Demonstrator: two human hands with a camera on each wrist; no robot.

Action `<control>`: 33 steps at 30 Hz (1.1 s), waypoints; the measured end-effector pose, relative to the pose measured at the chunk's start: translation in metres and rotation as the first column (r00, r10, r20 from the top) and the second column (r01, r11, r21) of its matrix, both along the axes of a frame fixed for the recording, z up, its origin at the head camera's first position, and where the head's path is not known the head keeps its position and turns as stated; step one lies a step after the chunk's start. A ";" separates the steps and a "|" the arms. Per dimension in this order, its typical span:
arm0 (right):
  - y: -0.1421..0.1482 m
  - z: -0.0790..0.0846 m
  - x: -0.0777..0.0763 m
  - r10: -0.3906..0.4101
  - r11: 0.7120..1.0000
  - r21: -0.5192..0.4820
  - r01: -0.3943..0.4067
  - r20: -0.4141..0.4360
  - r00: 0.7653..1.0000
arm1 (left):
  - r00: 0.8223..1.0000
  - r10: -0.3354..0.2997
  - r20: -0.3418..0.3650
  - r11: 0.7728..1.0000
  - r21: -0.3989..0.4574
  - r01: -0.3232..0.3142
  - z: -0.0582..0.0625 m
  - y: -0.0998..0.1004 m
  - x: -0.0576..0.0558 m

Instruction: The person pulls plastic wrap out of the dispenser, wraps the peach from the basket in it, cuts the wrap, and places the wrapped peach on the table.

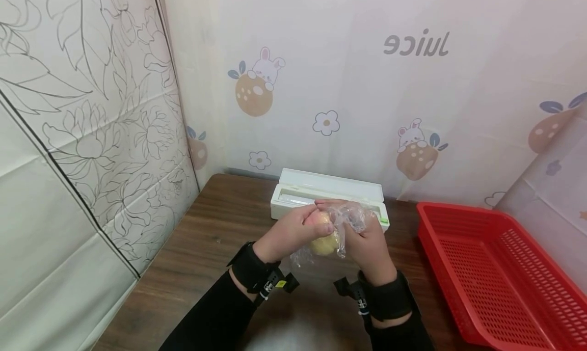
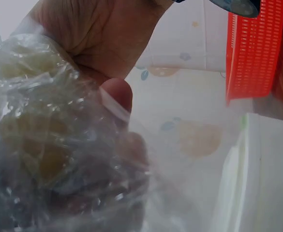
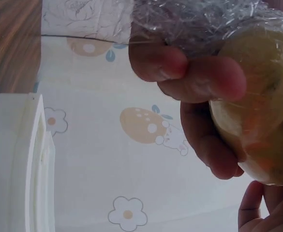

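A pale yellow, roundish fruit (image 1: 324, 245) with an orange-red blush (image 3: 257, 125) is held up between both hands, over the table. Clear cling film (image 1: 352, 216) covers much of it, crumpled and bunched on its right, with a loose flap hanging below on the left. My left hand (image 1: 293, 232) grips the fruit from the left, its thumb lying across the front. From the right, my right hand (image 1: 370, 244) holds the bunched film against the fruit. Film blurs much of the left wrist view. The fruit's exact kind cannot be told.
Behind the hands, a long white cling film box (image 1: 281, 208) stands with its lid (image 1: 330, 184) raised and a roll inside. A red perforated basket (image 1: 486, 269) sits at the right of the brown wooden table (image 1: 202, 269). Patterned sheets (image 1: 312, 76) enclose the back and sides.
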State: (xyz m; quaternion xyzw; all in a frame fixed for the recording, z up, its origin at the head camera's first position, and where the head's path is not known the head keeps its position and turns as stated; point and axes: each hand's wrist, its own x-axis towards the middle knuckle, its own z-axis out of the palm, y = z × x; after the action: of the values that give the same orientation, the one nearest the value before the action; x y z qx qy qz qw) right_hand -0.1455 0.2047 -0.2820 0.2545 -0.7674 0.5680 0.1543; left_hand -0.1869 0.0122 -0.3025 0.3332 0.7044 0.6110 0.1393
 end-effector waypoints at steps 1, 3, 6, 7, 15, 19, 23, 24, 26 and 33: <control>-0.001 -0.001 0.000 0.008 1.000 -0.015 -0.009 -0.019 1.000 | 1.000 0.005 -0.005 1.000 -0.002 -0.005 0.000 0.000 0.000; -0.002 -0.001 0.001 0.004 1.000 -0.013 -0.004 -0.064 0.998 | 1.000 0.017 -0.015 1.000 -0.001 -0.017 0.000 -0.001 0.000; -0.003 -0.001 0.002 0.013 0.999 -0.031 -0.015 -0.075 0.997 | 0.999 0.040 -0.026 0.999 0.008 -0.040 0.000 0.000 0.001; -0.003 -0.001 0.002 0.014 0.999 -0.032 -0.016 -0.064 0.998 | 0.998 0.047 -0.033 0.999 0.014 -0.047 0.000 0.000 0.002; 0.002 0.008 0.007 0.165 0.986 0.018 -0.166 0.016 0.986 | 0.991 0.092 -0.093 0.995 0.037 -0.088 0.004 0.000 0.005; 0.004 0.014 0.004 0.180 0.976 0.122 -0.180 0.011 0.984 | 0.990 0.073 -0.123 0.997 0.034 -0.069 0.008 -0.003 0.003; 0.004 0.016 0.003 0.152 0.973 0.174 -0.151 0.008 0.988 | 0.992 0.053 -0.115 0.998 0.049 -0.048 0.010 -0.004 0.001; 0.004 0.015 0.002 0.151 0.972 0.179 -0.149 0.000 0.988 | 0.993 0.049 -0.104 0.998 0.053 -0.044 0.010 -0.004 0.001; 0.004 0.014 0.002 0.157 0.971 0.184 -0.151 -0.020 0.987 | 0.994 0.051 -0.093 0.997 0.057 -0.046 0.009 -0.005 0.000; 0.004 0.004 -0.003 0.221 0.960 0.209 -0.186 -0.155 0.963 | 0.997 0.051 -0.063 0.998 0.026 -0.049 0.004 -0.007 0.001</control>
State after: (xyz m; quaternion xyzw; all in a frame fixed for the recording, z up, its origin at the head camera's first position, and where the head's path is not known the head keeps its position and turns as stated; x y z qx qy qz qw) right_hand -0.1483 0.2091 -0.2783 0.3954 -0.7716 0.4791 0.1369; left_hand -0.1863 0.0055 -0.2981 0.3366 0.7093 0.6117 0.0974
